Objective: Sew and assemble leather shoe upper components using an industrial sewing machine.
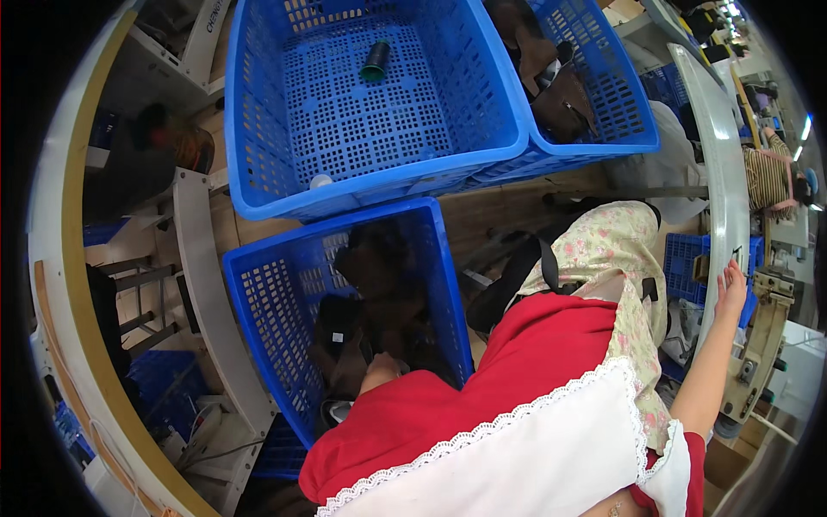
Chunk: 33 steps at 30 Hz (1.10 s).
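My left hand (382,370) reaches down into a dark blue crate (336,226). Its fingers are lost among the dark brown and black leather-like pieces (379,267) inside, so its grip does not show. One black piece (334,330) there carries a small white label. Far off to the right, my right hand (732,291) is at the edge of a white tabletop (728,172), fingers stretched out and nothing seen in them.
Ahead stands a larger blue crate (379,191) with a dark green thread spool (376,62) in it. Beside it, another blue crate (633,148) contains brown leather-like pieces (560,103). A sewing machine (758,345) sits at the right. A yellow-edged table (95,379) curves along the left.
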Motion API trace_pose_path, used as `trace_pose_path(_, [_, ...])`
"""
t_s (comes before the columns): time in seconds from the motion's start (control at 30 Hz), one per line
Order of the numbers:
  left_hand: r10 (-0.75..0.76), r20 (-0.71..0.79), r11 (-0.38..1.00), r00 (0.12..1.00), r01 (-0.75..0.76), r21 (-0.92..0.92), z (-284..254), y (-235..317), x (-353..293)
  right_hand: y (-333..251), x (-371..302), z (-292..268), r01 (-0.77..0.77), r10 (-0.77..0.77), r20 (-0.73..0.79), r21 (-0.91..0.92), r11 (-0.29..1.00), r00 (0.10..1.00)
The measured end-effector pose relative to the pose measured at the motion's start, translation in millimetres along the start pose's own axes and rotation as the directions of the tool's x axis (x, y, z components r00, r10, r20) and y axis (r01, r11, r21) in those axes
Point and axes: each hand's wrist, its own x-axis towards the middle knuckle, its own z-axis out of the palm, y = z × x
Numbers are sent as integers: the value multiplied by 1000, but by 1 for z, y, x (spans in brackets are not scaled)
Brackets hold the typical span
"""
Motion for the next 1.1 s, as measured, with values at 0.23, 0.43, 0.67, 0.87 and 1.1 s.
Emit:
trace_pose_path(0.23, [263,244,875,933,-337,348,-44,15,33,-12,6,25,33,-36,85,33,999,996])
trace_pose_path(0.43, [505,225,826,833,-542,153,-258,72,-90,-13,13,50,61,-72,151,74,995,986])
trace_pose_path(0.67, [927,-29,309,373,-721,620,-452,157,-373,-12,-9,54,114,-147,206,167,979,967])
trace_pose_path(0.87, [965,-262,205,-8,-600,773,-505,206,-495,-59,-79,85,212,-267,278,212,954,923])
trace_pose_path(1.1, [881,-258,-129,-397,-726,675,-522,324,-482,-91,-127,97,299,-419,345,350,888,840])
